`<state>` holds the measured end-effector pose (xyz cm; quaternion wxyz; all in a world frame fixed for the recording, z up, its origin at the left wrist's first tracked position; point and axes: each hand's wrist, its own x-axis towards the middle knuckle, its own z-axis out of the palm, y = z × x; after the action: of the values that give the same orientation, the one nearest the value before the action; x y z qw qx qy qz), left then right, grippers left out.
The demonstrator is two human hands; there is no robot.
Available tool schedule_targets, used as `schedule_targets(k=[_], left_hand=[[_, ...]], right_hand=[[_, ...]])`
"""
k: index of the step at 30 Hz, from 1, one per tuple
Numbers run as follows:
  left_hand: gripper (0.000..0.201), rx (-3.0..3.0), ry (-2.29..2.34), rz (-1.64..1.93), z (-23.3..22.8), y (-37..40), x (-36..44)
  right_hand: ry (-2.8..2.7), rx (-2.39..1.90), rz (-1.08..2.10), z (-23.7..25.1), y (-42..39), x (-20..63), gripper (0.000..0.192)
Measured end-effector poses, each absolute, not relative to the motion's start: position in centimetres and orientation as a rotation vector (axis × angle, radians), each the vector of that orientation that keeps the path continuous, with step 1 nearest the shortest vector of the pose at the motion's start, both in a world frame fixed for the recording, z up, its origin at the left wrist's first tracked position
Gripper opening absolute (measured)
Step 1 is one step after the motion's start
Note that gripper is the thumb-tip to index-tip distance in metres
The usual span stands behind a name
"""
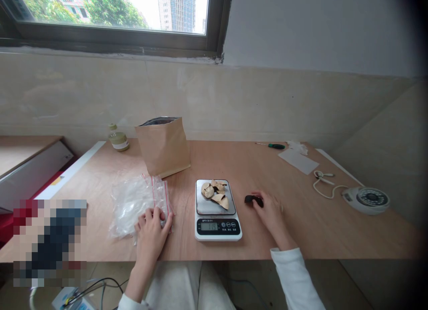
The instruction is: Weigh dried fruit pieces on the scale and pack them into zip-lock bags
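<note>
Head view: wooden counter (pixel 301 221) under window. Brown paper bag (pixel 163 146) upright at back. Pile of clear zip bags (pixel 133 203) left of kitchen scale (pixel 218 210); left hand (pixel 152 230) rests flat on pile edge, grip loose. Dried pieces (pixel 216 193) sit on scale pan. Right hand (pixel 270 212) just right of scale, fingertips touching small black object (pixel 251 199), grip not closed round it. Screwdriver (pixel 272 145) far back right.

Soft daylight from the window (pixel 113 9); sharp centre, dark warped corners.
</note>
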<state>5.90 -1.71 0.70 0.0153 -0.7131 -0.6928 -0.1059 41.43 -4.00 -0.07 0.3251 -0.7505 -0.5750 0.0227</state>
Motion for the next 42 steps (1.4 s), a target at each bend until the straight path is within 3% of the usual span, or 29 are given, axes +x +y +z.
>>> schedule_targets(k=[8, 15, 24, 34, 42], left_hand=[[0.037, -2.215, -2.158, -0.318, 0.9, -1.9, 6.1], [0.037, -2.217, -2.165, -0.329, 0.9, -1.9, 6.1], [0.038, -2.216, -2.145, -0.317, 0.8, -1.9, 6.0], [0.036, -2.212, -2.158, -0.309, 1.1, -1.9, 6.2], [0.038, -2.222, -2.147, -0.310, 1.0, -2.0, 6.1]], right_hand=[[-1.551, -1.596, 0.234, 6.3, -5.8, 33.0, 0.013], [-1.728, -1.629, 0.101, 4.0, -4.2, 26.9, 0.019], [-1.581, -1.692, -0.053, 4.1, -5.9, 30.6, 0.020], [-1.280, -1.836, 0.049, -3.5, -9.5, 38.6, 0.027], [-1.253, -1.850, 0.047, -3.8, -9.6, 38.5, 0.027]])
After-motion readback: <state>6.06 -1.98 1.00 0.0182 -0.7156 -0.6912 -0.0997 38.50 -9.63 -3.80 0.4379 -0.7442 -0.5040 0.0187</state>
